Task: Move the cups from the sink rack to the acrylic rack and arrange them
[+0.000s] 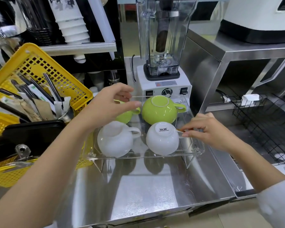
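A clear acrylic rack stands on the steel counter and holds cups placed upside down. Two green cups sit at the back, one on the right and one on the left. Two white cups sit in front, on the left and on the right. My left hand hovers over the back-left green cup with fingers spread, partly hiding it. My right hand pinches the handle of the front-right white cup. The black wire sink rack lies to the right, with no cups showing in it.
A blender stands right behind the acrylic rack. A yellow basket of straws and utensils and a black tray crowd the left. A steel shelf unit rises at the right. Bare steel counter lies in front.
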`<action>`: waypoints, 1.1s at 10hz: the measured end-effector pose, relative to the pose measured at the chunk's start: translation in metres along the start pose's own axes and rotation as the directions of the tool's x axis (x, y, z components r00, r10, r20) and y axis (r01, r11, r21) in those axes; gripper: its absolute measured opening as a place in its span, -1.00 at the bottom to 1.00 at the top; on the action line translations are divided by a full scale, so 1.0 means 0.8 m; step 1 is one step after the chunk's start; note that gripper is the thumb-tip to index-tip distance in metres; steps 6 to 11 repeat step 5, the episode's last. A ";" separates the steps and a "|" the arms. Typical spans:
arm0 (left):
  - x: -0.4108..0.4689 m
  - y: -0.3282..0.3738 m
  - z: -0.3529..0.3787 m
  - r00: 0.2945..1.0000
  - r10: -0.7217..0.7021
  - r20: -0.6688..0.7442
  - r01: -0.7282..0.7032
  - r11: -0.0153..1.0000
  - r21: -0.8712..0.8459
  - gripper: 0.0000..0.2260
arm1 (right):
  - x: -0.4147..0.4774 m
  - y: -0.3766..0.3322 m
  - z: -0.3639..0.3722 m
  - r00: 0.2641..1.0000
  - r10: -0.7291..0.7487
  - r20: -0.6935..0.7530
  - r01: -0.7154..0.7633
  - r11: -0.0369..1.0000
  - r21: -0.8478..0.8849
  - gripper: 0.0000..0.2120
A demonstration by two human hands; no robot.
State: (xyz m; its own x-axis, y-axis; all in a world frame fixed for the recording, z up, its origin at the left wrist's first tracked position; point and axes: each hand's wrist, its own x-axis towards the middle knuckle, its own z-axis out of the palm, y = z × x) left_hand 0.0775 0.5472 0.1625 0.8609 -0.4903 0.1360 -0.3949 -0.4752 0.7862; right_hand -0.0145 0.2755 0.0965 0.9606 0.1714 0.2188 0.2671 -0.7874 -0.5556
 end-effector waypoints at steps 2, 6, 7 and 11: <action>-0.033 -0.038 -0.007 0.992 -0.085 0.095 0.067 0.981 0.180 -0.41 | -0.002 0.002 0.002 1.000 0.003 0.001 -0.003 1.000 -0.005 -0.71; -0.044 -0.042 -0.004 0.999 -0.031 0.033 0.028 0.996 0.086 -0.46 | -0.008 -0.006 0.003 0.992 0.054 -0.118 -0.046 0.996 0.076 -0.66; -0.044 -0.042 -0.004 0.999 -0.031 0.033 0.028 0.996 0.086 -0.46 | -0.008 -0.006 0.003 0.992 0.054 -0.118 -0.046 0.996 0.076 -0.66; -0.044 -0.042 -0.004 0.999 -0.031 0.033 0.028 0.996 0.086 -0.46 | -0.008 -0.006 0.003 0.992 0.054 -0.118 -0.046 0.996 0.076 -0.66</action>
